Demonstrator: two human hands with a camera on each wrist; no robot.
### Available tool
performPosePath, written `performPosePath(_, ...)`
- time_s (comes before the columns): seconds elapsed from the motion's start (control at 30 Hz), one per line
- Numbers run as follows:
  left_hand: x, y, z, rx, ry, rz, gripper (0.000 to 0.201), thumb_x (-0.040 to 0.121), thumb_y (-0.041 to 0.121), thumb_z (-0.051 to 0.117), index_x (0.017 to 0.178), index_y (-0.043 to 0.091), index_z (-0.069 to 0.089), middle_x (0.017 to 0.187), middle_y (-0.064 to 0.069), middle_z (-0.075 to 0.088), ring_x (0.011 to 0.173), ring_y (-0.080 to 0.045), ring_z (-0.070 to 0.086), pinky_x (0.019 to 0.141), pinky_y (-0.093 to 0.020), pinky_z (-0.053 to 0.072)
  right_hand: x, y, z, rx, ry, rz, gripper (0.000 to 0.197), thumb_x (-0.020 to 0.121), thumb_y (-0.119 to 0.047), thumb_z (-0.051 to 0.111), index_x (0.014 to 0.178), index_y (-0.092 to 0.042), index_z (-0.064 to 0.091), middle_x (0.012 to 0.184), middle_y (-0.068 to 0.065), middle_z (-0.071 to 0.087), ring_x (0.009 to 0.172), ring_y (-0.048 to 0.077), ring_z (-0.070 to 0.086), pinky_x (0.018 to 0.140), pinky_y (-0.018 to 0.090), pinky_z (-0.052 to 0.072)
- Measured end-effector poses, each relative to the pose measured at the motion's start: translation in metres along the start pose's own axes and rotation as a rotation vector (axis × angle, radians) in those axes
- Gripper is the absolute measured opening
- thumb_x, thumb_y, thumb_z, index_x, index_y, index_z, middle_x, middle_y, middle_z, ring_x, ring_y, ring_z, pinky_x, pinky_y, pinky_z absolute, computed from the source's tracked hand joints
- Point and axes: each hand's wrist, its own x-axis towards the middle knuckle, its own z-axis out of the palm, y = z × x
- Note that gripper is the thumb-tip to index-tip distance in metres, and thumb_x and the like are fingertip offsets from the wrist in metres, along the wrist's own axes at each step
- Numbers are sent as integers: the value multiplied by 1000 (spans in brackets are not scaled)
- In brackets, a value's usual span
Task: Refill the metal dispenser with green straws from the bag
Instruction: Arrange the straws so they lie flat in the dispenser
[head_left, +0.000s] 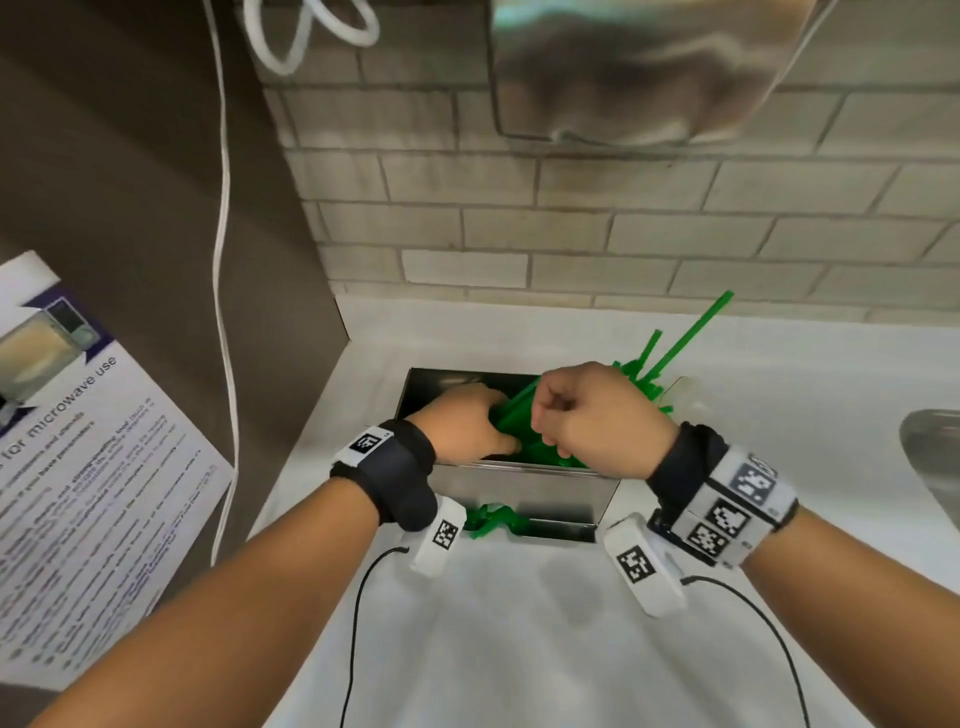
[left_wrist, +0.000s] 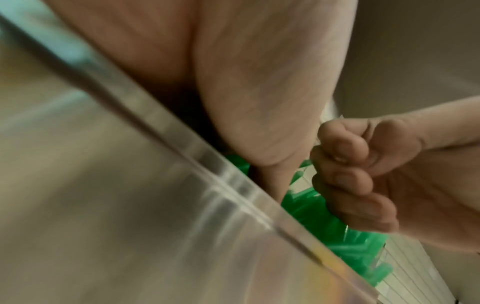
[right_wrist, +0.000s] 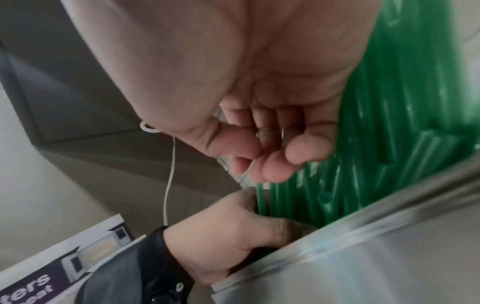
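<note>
straws (head_left: 540, 447) already fill much of the metal dispenser (head_left: 545, 488) on the worktop (head_left: 519, 649), a few poking out crooked toward the wall. left hand (head_left: 462, 426) curls its grip round a bundle inside; right hand (head_left: 597, 415) has fingers curled on straws above. levelling looks left; bag barely visible, cannot tell what remains.
</note>
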Motion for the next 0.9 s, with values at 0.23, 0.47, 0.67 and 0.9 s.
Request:
performPosePath(0.23, 1, -13, -11, -218, -21, -54, 27, 81, 26, 73, 106, 20, 67, 95, 3, 74, 87, -15, 70, 80, -28, 55, 10, 6, 0, 53, 12, 20, 18, 80, -10, 63, 65, -18, 67, 68, 0, 71, 70, 21, 69, 72, 36, 59)
performPosePath(0.47, 2, 4, -1, -69, -135, 39, 15, 83, 27, 76, 93, 24, 65, 82, 9, 68, 73, -9, 61, 63, -18, 44, 13, 12, 7, 221, 143, 38, 22, 78, -4, 58, 60, -14, 64, 61, 9, 69, 53, 22, 63, 59, 39, 57)
performPosePath(0.67, -2, -12, -16, -304, 74, -85, 6, 84, 15, 66, 83, 10, 63, 76, -4, 64, 71, -21, 60, 70, -35, 48, 8, 17, 7, 396, 225, -29, 19, 80, 5, 56, 65, -5, 65, 57, 3, 64, 50, 14, 56, 52, 27, 48)
performPosePath(0.9, -32, -20, -45, -739, 359, 63, 15, 95, 22, 66, 86, 15, 57, 60, -6, 59, 64, -23, 62, 86, -40, 49, 24, 14, 17, 429, 172, -89, 28, 77, -5, 70, 101, -19, 65, 95, 3, 69, 86, 24, 67, 81, 37, 58)
